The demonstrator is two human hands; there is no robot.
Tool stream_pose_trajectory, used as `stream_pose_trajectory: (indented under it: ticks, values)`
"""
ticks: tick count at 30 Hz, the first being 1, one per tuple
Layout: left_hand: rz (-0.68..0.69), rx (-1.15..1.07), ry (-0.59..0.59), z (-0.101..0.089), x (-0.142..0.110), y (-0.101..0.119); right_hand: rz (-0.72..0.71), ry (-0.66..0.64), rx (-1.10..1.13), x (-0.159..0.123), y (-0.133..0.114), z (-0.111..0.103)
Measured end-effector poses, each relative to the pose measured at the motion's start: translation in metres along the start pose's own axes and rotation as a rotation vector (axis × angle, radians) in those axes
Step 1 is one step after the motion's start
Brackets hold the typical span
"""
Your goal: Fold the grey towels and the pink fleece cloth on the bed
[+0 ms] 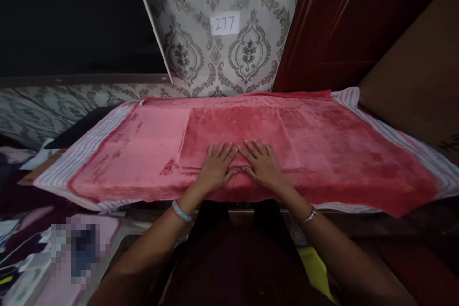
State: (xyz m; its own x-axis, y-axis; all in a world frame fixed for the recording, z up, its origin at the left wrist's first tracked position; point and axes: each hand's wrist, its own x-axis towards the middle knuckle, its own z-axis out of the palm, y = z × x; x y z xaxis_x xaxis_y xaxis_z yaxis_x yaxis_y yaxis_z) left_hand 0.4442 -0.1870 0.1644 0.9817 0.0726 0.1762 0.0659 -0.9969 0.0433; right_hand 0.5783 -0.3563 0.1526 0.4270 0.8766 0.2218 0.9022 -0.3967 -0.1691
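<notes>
A folded red towel (236,124) lies as a flat rectangle in the middle of the surface before me. Under it spreads a larger pink-red plush cloth (143,138), over a striped cloth (89,141) whose edges show at both sides. My left hand (217,165) rests flat on the near part of the folded towel, fingers spread. Beside it, my right hand (263,165) also lies flat on the towel with its fingers apart. The fingertips of the two hands almost meet. Neither hand grasps anything.
A dark screen (79,19) stands at the back left. Patterned wallpaper bears a paper marked 277 (224,23). To the right are a dark red panel (333,19) and a cardboard-brown surface (412,67). A pink item (107,229) lies low on the left.
</notes>
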Motion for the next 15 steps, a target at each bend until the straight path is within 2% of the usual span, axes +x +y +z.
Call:
stream_pose_trajectory:
  ticks: [3,9,12,15]
  values:
    - [-0.014,0.016,0.01,0.008,-0.003,0.003,0.033,0.042,-0.008,-0.006,-0.004,0.008]
    - [-0.001,0.03,0.036,0.008,-0.004,0.003,0.024,0.097,-0.013,-0.011,0.0,0.014]
    - [0.026,0.032,0.059,0.007,-0.012,-0.001,-0.019,0.112,-0.034,-0.02,0.008,0.017]
    - [-0.056,0.043,0.094,0.002,-0.029,-0.015,-0.013,0.16,-0.064,-0.034,0.024,0.018]
